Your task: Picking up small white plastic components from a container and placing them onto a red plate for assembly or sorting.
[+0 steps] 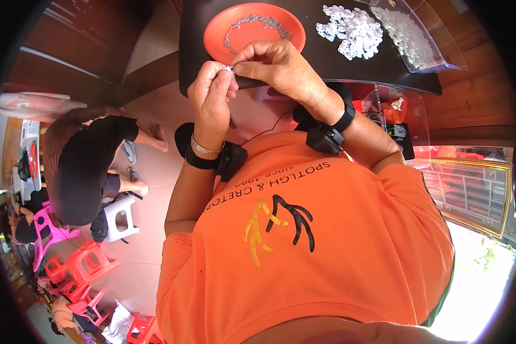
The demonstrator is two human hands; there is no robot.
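My left hand (pixel 212 97) and my right hand (pixel 278 66) meet just in front of my chest, fingertips pinched together on a tiny white bead (pixel 229 69). Both wrists wear black strapped devices; the left also has a silver bracelet. Right behind the hands, on a dark table (pixel 327 69), an orange-red plate (pixel 252 26) holds a curved string of small pale beads (pixel 258 23). To its right lies a loose pile of white beads (pixel 352 31), and a clear plastic tray (pixel 410 34) full of more white beads.
A person in black sits on a white stool (pixel 120 218) at my left. Pink and red plastic chairs (pixel 80 264) stand at the lower left. A clear box (pixel 393 112) sits under the table's right side, with a framed cabinet (pixel 470 192) further right.
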